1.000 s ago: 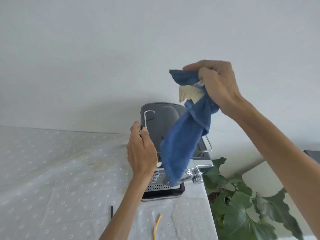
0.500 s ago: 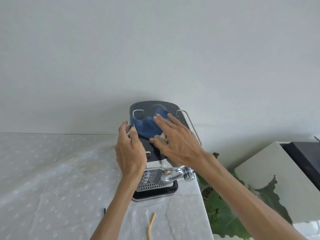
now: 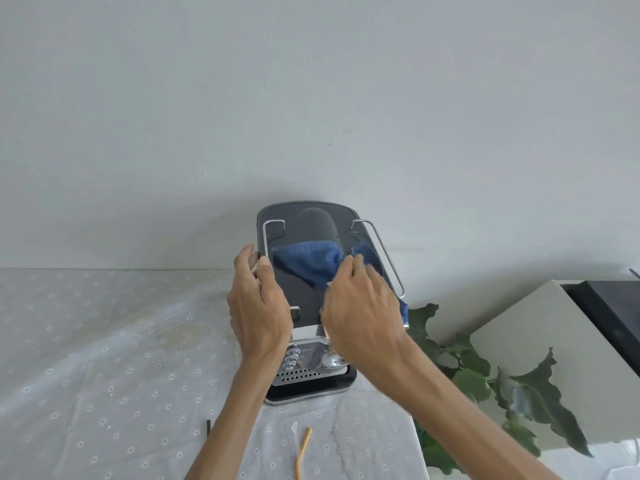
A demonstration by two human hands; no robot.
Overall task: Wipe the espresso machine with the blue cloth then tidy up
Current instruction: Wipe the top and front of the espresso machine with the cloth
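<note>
The espresso machine point(image 3: 311, 223) stands at the table's right end against the wall, with a dark glossy top and chrome rails. The blue cloth point(image 3: 306, 259) lies bunched on that top, and one end hangs over the right side under the rail. My right hand point(image 3: 360, 313) presses on the cloth's near part with its fingers curled over it. My left hand point(image 3: 258, 306) grips the machine's left edge, thumb resting by the left rail. The hands hide part of the front panel.
A white dotted tablecloth point(image 3: 104, 341) covers the table. A yellow stick point(image 3: 303, 452) and a small black item point(image 3: 209, 427) lie near the front. A leafy plant point(image 3: 485, 375) and a beige box point(image 3: 540, 341) stand right of the table.
My right hand brought the cloth down from above onto the machine's top and has since drawn it toward me and to the right. The left hand stays on the machine's left side.
</note>
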